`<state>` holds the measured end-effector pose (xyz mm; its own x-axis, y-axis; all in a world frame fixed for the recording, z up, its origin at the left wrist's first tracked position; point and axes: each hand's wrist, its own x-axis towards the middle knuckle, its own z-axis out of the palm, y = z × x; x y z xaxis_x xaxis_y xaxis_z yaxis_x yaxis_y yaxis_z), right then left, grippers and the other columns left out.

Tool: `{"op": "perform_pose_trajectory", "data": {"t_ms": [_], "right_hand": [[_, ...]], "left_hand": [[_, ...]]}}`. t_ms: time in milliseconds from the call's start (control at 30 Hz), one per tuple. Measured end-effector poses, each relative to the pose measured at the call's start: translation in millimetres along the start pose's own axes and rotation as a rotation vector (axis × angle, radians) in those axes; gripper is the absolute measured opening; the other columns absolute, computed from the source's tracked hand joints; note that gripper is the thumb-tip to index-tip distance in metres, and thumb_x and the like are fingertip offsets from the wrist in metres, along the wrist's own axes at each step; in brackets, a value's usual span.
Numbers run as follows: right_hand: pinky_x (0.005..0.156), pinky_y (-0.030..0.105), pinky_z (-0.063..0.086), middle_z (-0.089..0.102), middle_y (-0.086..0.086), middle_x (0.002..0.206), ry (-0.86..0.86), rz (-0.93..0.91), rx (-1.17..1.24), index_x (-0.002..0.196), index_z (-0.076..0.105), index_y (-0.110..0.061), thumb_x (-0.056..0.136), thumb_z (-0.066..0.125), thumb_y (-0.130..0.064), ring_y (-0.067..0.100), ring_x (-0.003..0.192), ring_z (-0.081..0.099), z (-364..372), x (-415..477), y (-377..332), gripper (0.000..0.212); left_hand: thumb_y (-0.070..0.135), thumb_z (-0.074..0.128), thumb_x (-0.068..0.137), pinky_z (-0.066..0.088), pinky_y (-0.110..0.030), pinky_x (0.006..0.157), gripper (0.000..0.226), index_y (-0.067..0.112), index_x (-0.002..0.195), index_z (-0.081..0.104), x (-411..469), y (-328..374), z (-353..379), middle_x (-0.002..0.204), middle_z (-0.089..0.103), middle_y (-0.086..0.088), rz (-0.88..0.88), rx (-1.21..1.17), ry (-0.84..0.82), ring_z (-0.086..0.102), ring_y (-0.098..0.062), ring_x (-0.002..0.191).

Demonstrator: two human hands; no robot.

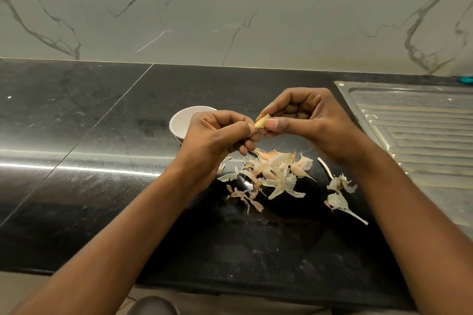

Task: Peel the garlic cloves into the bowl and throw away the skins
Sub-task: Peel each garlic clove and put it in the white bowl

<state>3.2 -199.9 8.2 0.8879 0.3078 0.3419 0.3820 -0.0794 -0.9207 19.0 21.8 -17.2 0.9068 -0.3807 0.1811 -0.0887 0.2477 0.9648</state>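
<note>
Head | garlic clove (261,121) pinched between left hand (220,135) and right hand (304,116) fingertips

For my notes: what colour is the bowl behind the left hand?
The bowl is white, best seen in the head view.

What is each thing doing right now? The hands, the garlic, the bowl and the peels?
Left hand: pinches one end of the garlic clove.
Right hand: pinches the other end, fingers curled.
Garlic clove: held in the air between both hands.
Bowl: upright on the counter, partly hidden behind the left hand.
Skins: loose, scattered on the counter, not thrown away yet.
</note>
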Motion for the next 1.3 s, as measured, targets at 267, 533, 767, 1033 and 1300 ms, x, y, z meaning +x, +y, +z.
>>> {"op": "perform_pose_trajectory", "data": {"t_ms": [267,533,767,1033,1300], "right_hand": [[0.082,0.033,0.066,0.079,0.021,0.102,-0.048,0.053,0.082,0.109,0.069,0.006,0.089,0.074,0.004,0.028,0.089,0.079,-2.6,-0.3,3.2,0.021],[0.081,0.034,0.066,0.078,0.024,0.102,-0.07,0.097,0.14,0.107,0.07,0.005,0.088,0.073,0.003,0.029,0.088,0.079,-4.5,0.6,5.3,0.019],[0.08,0.032,0.066,0.079,0.022,0.1,-0.067,0.125,0.185,0.11,0.072,0.004,0.09,0.071,0.001,0.027,0.087,0.079,-6.5,0.7,2.2,0.02],[0.08,0.034,0.066,0.08,0.024,0.104,-0.028,0.159,0.065,0.121,0.07,-0.002,0.094,0.072,-0.009,0.029,0.088,0.08,-4.3,1.5,1.6,0.028],[0.083,0.036,0.067,0.08,0.02,0.102,-0.067,0.163,-0.036,0.117,0.076,0.001,0.097,0.071,-0.014,0.03,0.09,0.079,-1.2,1.6,2.0,0.026]], "left_hand": [[-0.011,0.062,0.095,0.053,-0.023,0.056,0.018,-0.003,0.087,0.075,-0.3,-0.9,0.8,0.077,0.071,-0.018,0.013,0.042,-0.013,0.064,-0.021,0.063],[-0.012,0.063,0.094,0.052,-0.024,0.056,0.016,-0.004,0.087,0.075,-1.0,-0.8,1.7,0.075,0.071,-0.017,0.08,0.121,-0.008,0.065,-0.021,0.063],[-0.013,0.064,0.093,0.052,-0.024,0.055,0.016,-0.004,0.084,0.074,-2.0,-1.6,4.0,0.071,0.071,-0.015,0.133,0.143,0.022,0.065,-0.02,0.06],[-0.008,0.065,0.094,0.054,-0.026,0.057,0.013,-0.002,0.087,0.073,-0.1,-1.4,2.4,0.077,0.071,-0.02,0.116,0.078,0.062,0.065,-0.024,0.064],[-0.007,0.067,0.094,0.057,-0.026,0.062,0.009,-0.004,0.088,0.074,-1.0,-1.8,2.3,0.073,0.072,-0.016,0.134,0.138,0.033,0.068,-0.023,0.067]]}}
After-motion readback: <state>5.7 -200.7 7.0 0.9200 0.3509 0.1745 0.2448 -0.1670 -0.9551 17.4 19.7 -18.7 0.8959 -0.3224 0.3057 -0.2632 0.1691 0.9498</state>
